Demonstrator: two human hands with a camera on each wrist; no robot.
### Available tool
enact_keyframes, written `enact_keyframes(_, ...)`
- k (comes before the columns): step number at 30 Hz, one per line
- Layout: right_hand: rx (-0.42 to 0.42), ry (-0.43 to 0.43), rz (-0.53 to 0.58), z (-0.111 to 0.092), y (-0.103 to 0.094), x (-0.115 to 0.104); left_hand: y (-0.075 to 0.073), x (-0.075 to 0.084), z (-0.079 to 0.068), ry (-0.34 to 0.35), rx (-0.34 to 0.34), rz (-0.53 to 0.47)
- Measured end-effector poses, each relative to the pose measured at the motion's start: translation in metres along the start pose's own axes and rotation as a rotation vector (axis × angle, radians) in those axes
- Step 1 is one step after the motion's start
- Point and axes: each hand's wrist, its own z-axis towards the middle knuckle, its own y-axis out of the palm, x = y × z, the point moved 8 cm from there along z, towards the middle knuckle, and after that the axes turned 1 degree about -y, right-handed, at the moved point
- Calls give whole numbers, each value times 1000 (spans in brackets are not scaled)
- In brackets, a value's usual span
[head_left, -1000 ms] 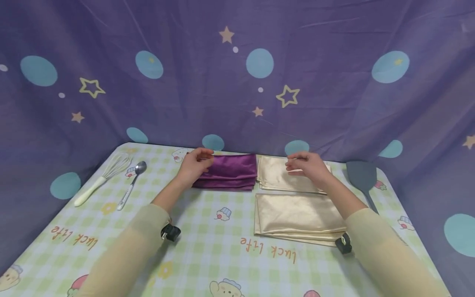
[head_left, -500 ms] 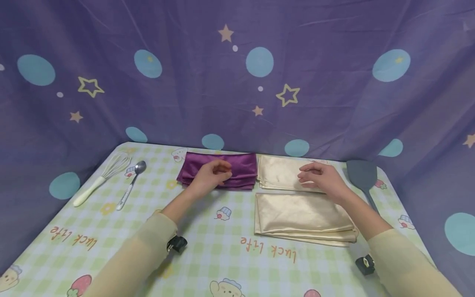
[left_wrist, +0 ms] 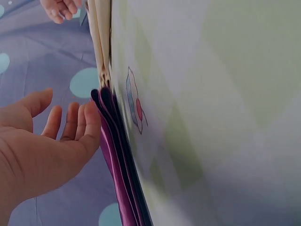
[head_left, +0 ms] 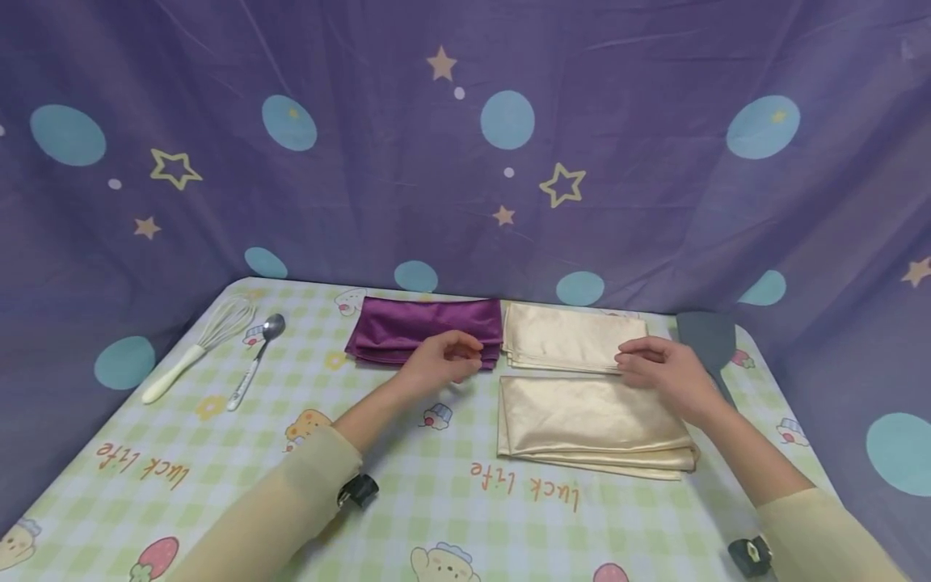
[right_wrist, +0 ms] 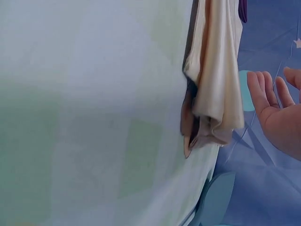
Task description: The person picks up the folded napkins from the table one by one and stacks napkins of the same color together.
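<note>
A folded purple satin cloth (head_left: 414, 323) lies at the back middle of the table. My left hand (head_left: 439, 364) hovers at its front right corner, fingers loosely bent and holding nothing; the left wrist view shows that hand (left_wrist: 51, 141) beside the stacked purple folds (left_wrist: 123, 174). To the right lie two folded cream satin cloths, a back one (head_left: 567, 335) and a larger front one (head_left: 589, 420). Above their right ends is my right hand (head_left: 669, 376), relaxed with nothing in it. In the right wrist view the hand (right_wrist: 280, 113) is apart from the cream folds (right_wrist: 218, 75).
A whisk (head_left: 200, 347) and a metal spoon (head_left: 258, 360) lie at the left. A grey spatula (head_left: 705, 339) is at the back right, its handle partly behind the right arm. A purple curtain (head_left: 465, 162) hangs behind the checked tablecloth (head_left: 407, 501).
My left hand has moved right and nearer across the purple cloth. The right hand has drawn back to the right over the cream cloths. The cloths have stayed in place.
</note>
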Motion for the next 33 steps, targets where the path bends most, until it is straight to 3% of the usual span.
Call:
enact_keyframes(10, 57, -60, 10, -14, -19, -1, 29, -3, -7, -56, -117, -10)
enact_keyframes(15, 91, -72, -114, -20, -31, 1, 36, -6, -8, -79, -127, -20)
enact_keyframes(19, 132, -37, -294, -25, -39, 6, 40, -8, -9, -84, -130, -36)
enact_keyframes(23, 147, 25, -394, -27, -43, 12, 43, -9, -10, -97, -126, -63)
enact_keyframes(33, 43, 122, -354, -29, -40, 32, 51, -16, -8, -148, -101, -125)
